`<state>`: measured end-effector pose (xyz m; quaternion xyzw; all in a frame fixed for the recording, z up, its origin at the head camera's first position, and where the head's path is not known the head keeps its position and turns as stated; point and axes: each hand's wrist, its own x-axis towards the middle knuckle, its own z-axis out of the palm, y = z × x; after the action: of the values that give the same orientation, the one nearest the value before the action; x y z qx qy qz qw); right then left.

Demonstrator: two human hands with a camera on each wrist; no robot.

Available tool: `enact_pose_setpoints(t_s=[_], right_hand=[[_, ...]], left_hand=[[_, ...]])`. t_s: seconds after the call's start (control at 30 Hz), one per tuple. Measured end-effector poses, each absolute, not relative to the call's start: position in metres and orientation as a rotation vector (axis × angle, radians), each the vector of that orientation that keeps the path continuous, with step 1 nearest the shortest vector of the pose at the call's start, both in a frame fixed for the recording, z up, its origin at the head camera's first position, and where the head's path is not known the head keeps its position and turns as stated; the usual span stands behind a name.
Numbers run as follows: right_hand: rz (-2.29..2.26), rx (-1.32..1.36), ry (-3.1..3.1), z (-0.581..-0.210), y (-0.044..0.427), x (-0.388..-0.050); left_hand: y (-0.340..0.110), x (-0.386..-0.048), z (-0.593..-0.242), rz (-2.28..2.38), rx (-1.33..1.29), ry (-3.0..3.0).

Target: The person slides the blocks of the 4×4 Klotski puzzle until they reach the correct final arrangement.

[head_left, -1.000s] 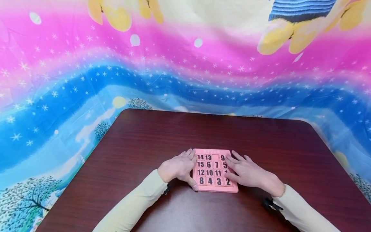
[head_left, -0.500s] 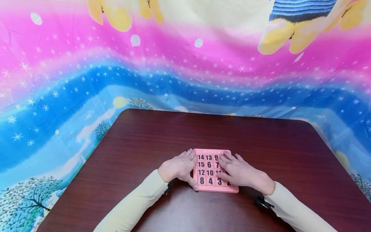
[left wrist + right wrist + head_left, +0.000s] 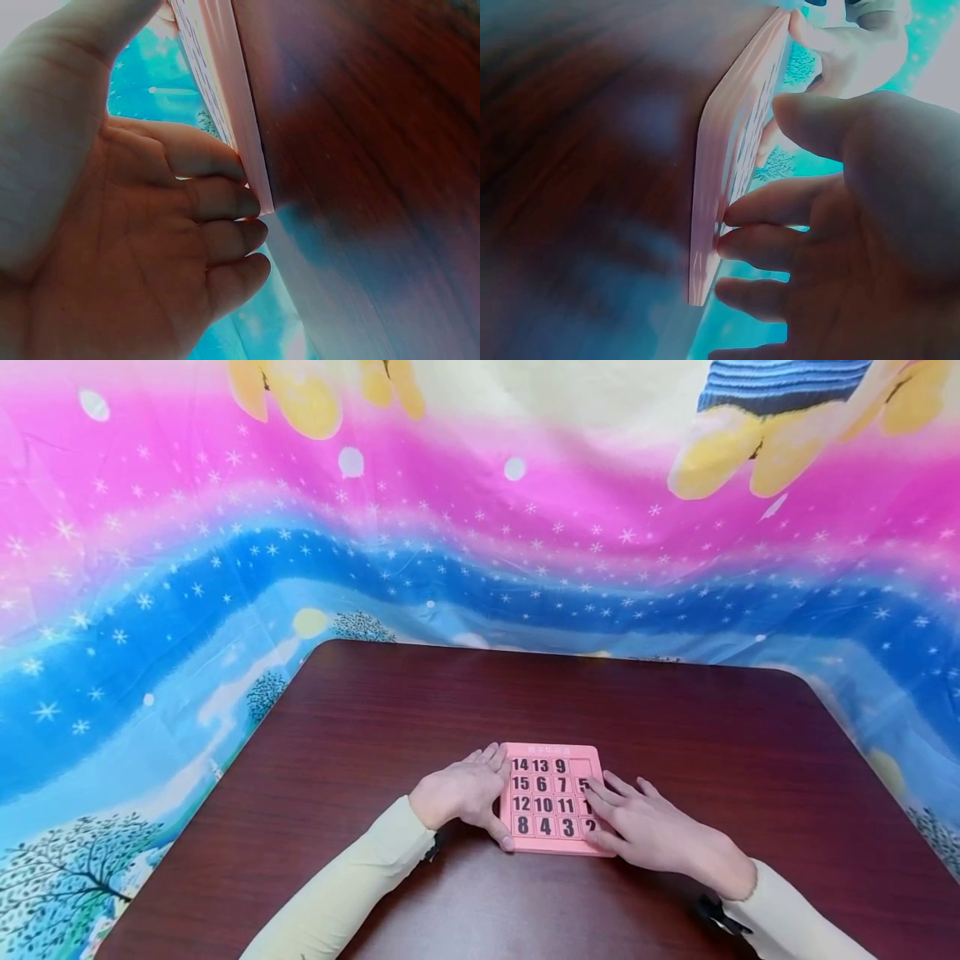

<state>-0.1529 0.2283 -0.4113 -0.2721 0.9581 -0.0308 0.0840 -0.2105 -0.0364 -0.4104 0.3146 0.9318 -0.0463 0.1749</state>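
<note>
Head view alone: showing legible number tiles (image 3: 542, 784)
Puzzle frame (image 3: 555, 846): holding them
Left hand (image 3: 461, 793): resting outstretched against frame
Right hand (image 3: 651, 831): stretching loosely over tiles

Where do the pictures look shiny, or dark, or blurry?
Head view: bright, with pale glare on the table; left wrist view: the left hand shadowed, table blurry; right wrist view: the right hand dim, number board too slanted to read.
</note>
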Motion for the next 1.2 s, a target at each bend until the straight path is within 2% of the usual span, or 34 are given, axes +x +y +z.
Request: enact_pose_setpoints(t_s=[0.93, 1.2], right_hand=[[-0.068, -0.773, 2.904, -0.416, 0.226, -0.174], [0.015, -0.774, 2.902, -0.415, 0.222, -0.169]], left_hand=[[-0.038, -0.211, -0.411, -0.117, 0.902, 2.636], [-0.037, -0.211, -0.41, -0.116, 0.895, 2.634]])
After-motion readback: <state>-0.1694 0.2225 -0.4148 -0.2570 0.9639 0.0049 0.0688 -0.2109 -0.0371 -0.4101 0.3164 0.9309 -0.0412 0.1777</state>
